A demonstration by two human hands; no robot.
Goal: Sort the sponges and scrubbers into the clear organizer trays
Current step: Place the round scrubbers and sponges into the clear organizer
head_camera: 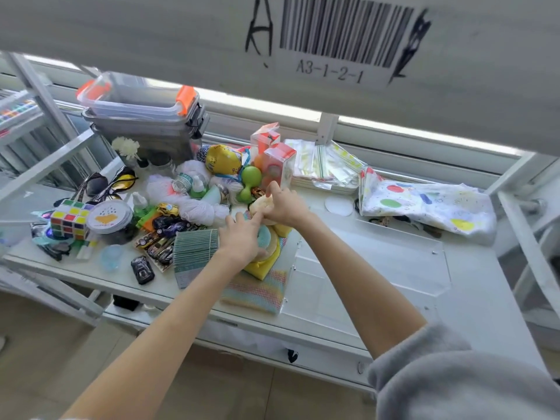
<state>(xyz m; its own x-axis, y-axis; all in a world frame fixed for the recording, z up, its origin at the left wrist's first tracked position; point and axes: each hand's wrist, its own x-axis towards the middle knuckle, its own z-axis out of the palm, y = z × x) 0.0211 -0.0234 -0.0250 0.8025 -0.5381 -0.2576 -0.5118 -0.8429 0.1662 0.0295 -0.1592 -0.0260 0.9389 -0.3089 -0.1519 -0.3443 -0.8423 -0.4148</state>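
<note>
1. A cube puzzle (70, 219) sits at the left of the white shelf (472, 286), amid clutter.
2. The left hand (242, 241) lies flat, fingers spread, pressing on a pile of sponges (266, 262); it grasps nothing that can be seen.
3. The pile rests on a pastel mesh scrubber (257, 291), just beside the trays.
4. The right hand (285, 204) curls closed around a pale round sponge (263, 204) above the pile.
5. The clear organizer trays (378, 268) lie to the right; their contents cannot be made out.
</note>
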